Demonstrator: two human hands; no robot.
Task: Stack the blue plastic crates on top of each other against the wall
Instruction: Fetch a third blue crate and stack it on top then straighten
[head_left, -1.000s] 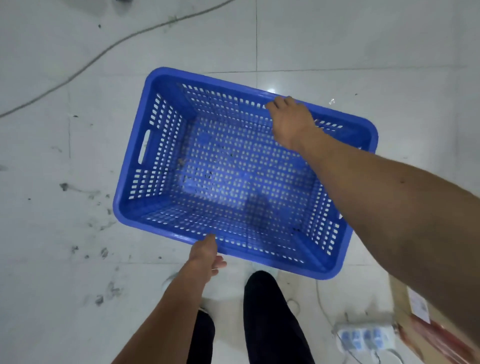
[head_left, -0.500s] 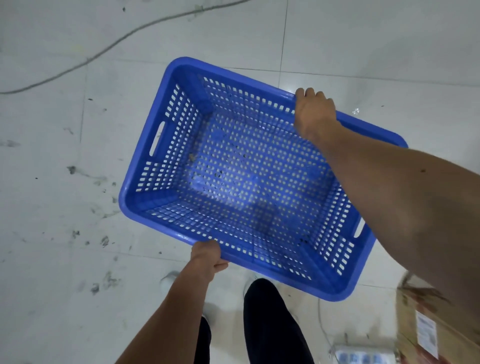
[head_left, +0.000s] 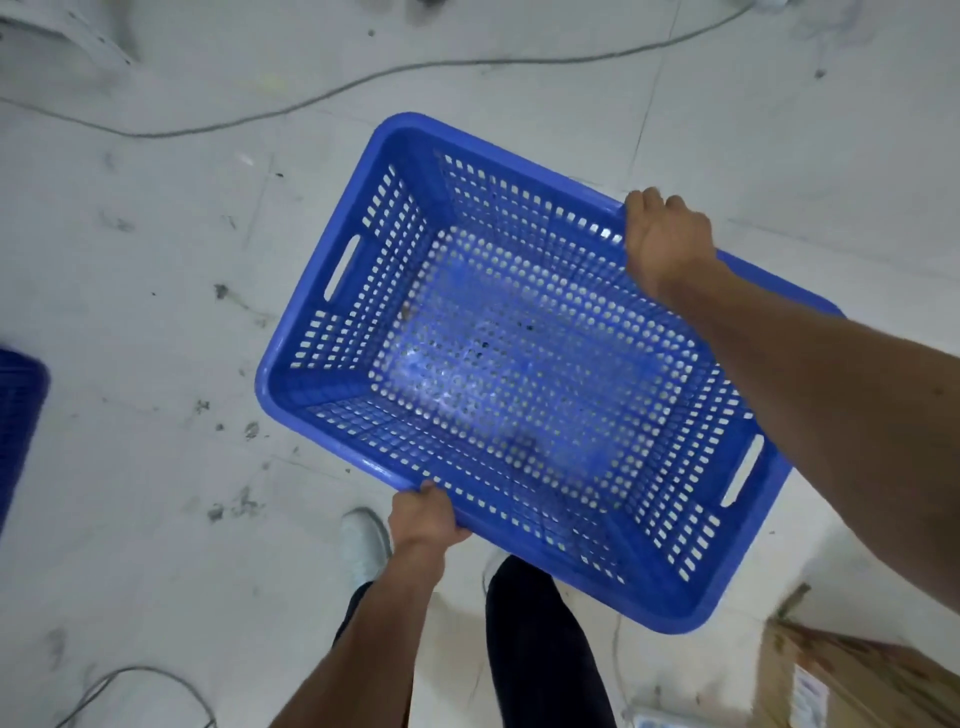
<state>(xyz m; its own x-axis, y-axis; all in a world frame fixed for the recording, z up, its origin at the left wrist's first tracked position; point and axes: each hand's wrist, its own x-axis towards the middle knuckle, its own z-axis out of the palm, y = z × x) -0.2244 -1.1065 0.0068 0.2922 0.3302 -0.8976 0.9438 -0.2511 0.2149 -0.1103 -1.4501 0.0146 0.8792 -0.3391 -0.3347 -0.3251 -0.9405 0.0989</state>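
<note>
White floor (head_left: 156, 364) lies below. Both hands hold the blue crate (head_left: 519, 374) above it, open side up, its long way slanting. Left hand (head_left: 423, 517) is closed on the near rim, right hand (head_left: 665, 244) on the far rim.

The floor (head_left: 156, 260) is pale, glossy tile with thin grout lines, scuffed and dotted with dark smudges. A thin grey cable (head_left: 363, 83) snakes across it far ahead. A cardboard box (head_left: 852, 680) sits at the lower right, and another wire (head_left: 130, 675) loops at the lower left.
</note>
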